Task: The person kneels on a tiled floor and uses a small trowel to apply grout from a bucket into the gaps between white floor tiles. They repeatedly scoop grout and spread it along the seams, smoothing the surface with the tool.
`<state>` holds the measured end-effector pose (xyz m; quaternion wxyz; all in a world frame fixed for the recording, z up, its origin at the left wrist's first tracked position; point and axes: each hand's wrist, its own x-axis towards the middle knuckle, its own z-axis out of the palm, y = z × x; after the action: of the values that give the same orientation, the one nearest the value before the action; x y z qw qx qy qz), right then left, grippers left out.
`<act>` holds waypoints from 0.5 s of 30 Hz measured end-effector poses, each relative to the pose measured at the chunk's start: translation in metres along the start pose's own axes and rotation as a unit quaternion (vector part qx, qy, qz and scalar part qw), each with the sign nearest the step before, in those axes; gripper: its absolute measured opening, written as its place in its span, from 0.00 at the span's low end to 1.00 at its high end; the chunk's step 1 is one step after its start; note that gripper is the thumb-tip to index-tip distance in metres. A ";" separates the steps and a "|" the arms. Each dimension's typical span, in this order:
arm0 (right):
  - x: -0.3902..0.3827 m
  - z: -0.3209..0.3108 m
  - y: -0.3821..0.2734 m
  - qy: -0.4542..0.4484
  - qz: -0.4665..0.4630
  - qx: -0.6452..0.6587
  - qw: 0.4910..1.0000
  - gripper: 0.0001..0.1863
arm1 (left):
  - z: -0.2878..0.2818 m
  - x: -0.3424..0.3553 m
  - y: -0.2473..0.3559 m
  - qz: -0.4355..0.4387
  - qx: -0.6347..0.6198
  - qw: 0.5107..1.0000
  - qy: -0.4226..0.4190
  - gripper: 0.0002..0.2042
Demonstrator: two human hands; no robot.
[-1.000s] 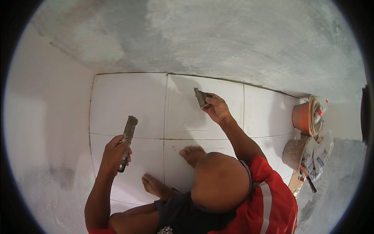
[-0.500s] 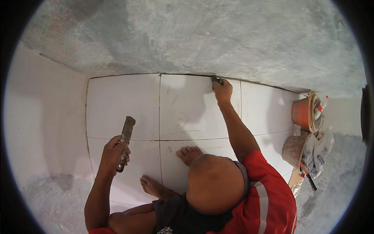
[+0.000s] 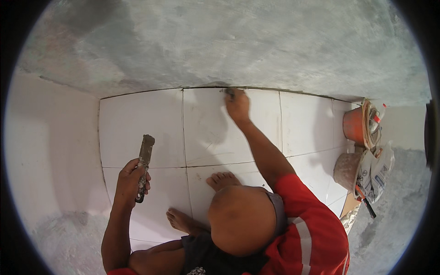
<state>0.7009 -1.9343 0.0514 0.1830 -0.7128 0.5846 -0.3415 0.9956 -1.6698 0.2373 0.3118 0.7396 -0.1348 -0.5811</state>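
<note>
My left hand (image 3: 129, 181) is wrapped round the handle of a putty knife (image 3: 146, 151), held upright above the white floor tiles (image 3: 137, 130). Grey paste coats its blade, with a lump at the tip. At the far edge of the tiles, my right hand (image 3: 237, 106) is closed round a small dark tool (image 3: 229, 93). The tool is at or very near the dark joint where the tiles meet the grey plastered wall (image 3: 220, 46). Its exact kind is hard to make out behind my fingers and some blur.
Two buckets stand on the right: an orange one (image 3: 352, 124) and a dirty brownish one (image 3: 344, 167). A crumpled plastic bag (image 3: 379, 176) lies beside them with a red-and-black handled tool (image 3: 366, 202). My bent knee and bare feet (image 3: 223, 180) are on the near tiles.
My right hand has slid left along the joint with the small dark tool. My left hand holds the putty knife in nearly the same place.
</note>
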 end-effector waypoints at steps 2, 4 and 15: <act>0.002 -0.037 0.022 0.004 0.055 -0.009 0.998 0.09 | -0.003 0.003 -0.007 -0.003 -0.020 1.000 0.007 0.17; 0.012 -0.051 0.037 0.039 0.184 -0.065 0.980 0.12 | -0.006 0.006 -0.014 -0.017 -0.043 0.999 0.015 0.17; -0.021 0.039 -0.024 -0.012 -0.027 0.038 0.999 0.11 | -0.004 -0.011 -0.003 -0.005 -0.006 1.000 0.002 0.17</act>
<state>0.7431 -1.9139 0.0342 0.2079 -0.7250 0.5495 -0.3593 0.9954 -1.6600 0.2440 0.3139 0.7392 -0.1267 -0.5822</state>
